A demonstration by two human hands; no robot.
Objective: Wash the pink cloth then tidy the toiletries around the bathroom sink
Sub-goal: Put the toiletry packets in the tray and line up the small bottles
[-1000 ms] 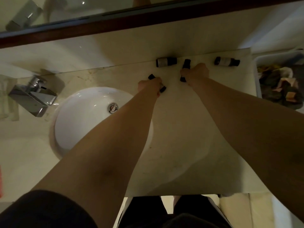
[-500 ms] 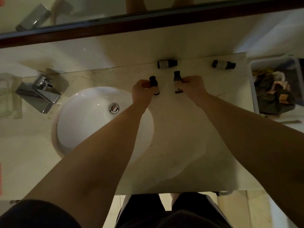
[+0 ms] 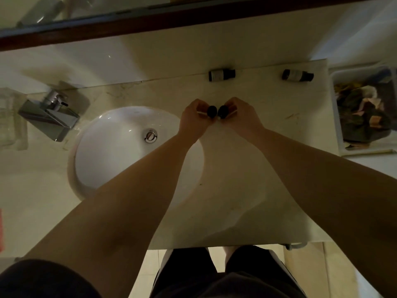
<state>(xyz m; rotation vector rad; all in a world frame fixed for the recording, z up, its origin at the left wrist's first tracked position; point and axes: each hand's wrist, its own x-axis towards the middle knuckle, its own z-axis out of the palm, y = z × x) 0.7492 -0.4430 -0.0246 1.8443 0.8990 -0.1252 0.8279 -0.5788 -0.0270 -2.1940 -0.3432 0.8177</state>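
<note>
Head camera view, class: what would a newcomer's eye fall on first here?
Two bare hands meet at the counter's centre: the left hand and right hand each hold a small dark-capped bottle, caps almost touching. Left of them lies the white round sink; two more bottles lie on their sides along the back wall.

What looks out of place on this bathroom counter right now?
Two small dark bottles, one and another, lie on their sides along the back wall rather than upright. The left hand and right hand each hold another bottle. No spill shows.
</note>
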